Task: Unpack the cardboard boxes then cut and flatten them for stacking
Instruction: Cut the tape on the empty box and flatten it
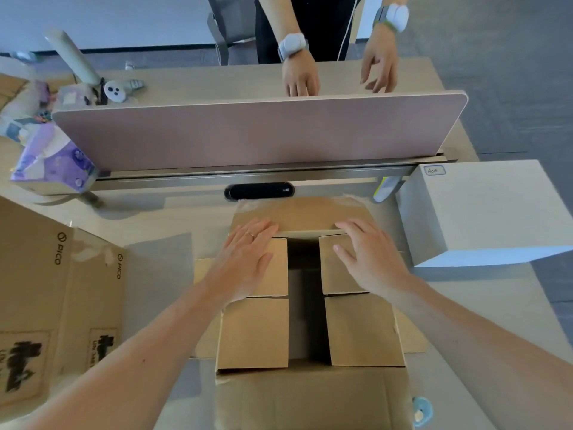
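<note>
On a pale desk (pixel 173 218) crossed by a pink screen (pixel 248 131), an open box (pixel 310 398) sits at centre with its flaps spread, one toward 12 o'clock and one toward 6. A Pico box (pixel 46 290) stands near it at 9 o'clock and a white box (pixel 483 212) at 3. Inside the open box, four small boxes (pixel 254 333) lie two by two, with a dark gap between the columns. The left hand (pixel 245 259) lies flat with straight fingers on the small box at 11 o'clock, its fingertips reaching the far flap. The right hand (pixel 369 256) rests on the small box at 1 o'clock, fingers straight and spread. Neither hand grips anything. The two nearer small boxes, at 7 and 5 o'clock, lie under the forearms. A black bar (pixel 259 191) lies just past the far flap. Beyond the screen at 12 o'clock stands a second person (pixel 313 23).
</note>
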Demonstrator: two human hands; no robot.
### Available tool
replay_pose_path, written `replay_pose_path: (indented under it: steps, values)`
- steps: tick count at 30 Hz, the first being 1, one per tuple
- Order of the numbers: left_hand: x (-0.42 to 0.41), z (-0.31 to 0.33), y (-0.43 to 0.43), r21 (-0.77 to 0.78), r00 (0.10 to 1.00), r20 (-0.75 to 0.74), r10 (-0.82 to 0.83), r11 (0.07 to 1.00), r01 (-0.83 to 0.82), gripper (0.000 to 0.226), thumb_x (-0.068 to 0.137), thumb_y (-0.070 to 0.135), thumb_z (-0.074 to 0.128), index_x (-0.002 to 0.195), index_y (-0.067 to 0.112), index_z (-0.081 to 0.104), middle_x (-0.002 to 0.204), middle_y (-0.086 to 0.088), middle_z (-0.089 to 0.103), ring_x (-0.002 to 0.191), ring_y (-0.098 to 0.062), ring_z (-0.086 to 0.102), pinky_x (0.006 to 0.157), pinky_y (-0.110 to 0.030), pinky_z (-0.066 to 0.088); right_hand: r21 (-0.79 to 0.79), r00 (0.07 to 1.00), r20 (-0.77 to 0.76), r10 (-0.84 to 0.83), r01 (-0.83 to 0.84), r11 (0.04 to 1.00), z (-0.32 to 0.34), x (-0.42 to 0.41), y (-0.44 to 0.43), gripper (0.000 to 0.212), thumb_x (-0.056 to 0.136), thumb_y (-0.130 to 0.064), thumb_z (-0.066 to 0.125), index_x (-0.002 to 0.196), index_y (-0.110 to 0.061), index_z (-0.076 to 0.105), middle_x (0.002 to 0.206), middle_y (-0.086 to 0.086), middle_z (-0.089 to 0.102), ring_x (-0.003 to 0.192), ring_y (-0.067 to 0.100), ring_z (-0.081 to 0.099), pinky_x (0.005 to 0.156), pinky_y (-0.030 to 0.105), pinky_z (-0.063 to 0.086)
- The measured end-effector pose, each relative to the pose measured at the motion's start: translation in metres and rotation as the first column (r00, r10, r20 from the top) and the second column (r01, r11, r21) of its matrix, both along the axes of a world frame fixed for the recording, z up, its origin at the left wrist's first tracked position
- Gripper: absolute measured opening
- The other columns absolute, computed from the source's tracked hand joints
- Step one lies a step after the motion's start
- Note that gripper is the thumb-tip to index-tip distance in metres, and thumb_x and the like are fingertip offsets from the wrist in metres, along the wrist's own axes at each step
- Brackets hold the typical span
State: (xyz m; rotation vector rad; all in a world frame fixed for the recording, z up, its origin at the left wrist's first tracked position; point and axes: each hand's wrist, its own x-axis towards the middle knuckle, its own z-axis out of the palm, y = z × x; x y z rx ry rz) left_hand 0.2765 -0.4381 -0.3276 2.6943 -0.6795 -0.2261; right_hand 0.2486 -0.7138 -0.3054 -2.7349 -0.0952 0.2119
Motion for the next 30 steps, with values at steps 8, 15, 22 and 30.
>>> replay_pose_path:
  steps: [8,15,22,30]
  values:
    - [-0.041,0.02,-0.034,0.276,0.872,-0.204,-0.445,0.829,0.487,0.047,0.107,0.049,0.038,0.151,0.032,0.042,0.164,0.007,0.031,0.156,-0.016,0.012,0.126,-0.042,0.0,-0.084,0.797,-0.057,0.601,-0.603,0.793,0.004,-0.051,0.006,0.045,0.098,-0.039,0.058,0.142,-0.029,0.053,0.15,-0.008,0.049,0.145,0.011,0.035,0.125,0.039,0.02]
    - [-0.044,0.014,-0.04,0.557,0.779,-0.319,-0.539,0.558,0.615,0.056,0.106,0.055,0.029,0.12,0.019,0.069,0.132,-0.005,0.064,0.143,-0.027,0.036,0.125,-0.056,0.0,-0.302,0.565,-0.297,0.77,-0.82,0.486,0.009,-0.04,0.007,0.065,0.081,-0.047,0.076,0.137,-0.018,0.059,0.144,0.005,0.053,0.144,0.026,0.033,0.125,0.049,0.011]
    - [-0.039,0.066,-0.04,0.557,0.843,-0.156,-0.514,0.659,0.505,0.071,0.105,0.062,0.016,0.099,0.022,0.074,0.11,0.004,0.071,0.122,-0.019,0.05,0.122,-0.051,0.013,-0.3,0.482,-0.225,0.847,-0.861,0.411,0.052,-0.027,0.004,0.08,0.065,-0.053,0.087,0.13,-0.018,0.058,0.124,0.003,0.058,0.119,0.023,0.048,0.122,0.047,0.023]
    - [-0.045,0.107,0.004,0.085,0.992,0.108,-0.063,0.995,0.054,0.034,0.087,0.026,0.076,0.119,0.036,0.071,0.158,0.004,0.04,0.138,-0.004,0.04,0.104,-0.028,0.05,-0.448,0.475,-0.181,0.861,-0.819,0.358,0.087,-0.014,-0.029,0.071,0.069,-0.062,0.081,0.115,-0.014,0.057,0.109,0.005,0.06,0.103,0.025,0.054,0.104,0.041,0.042]
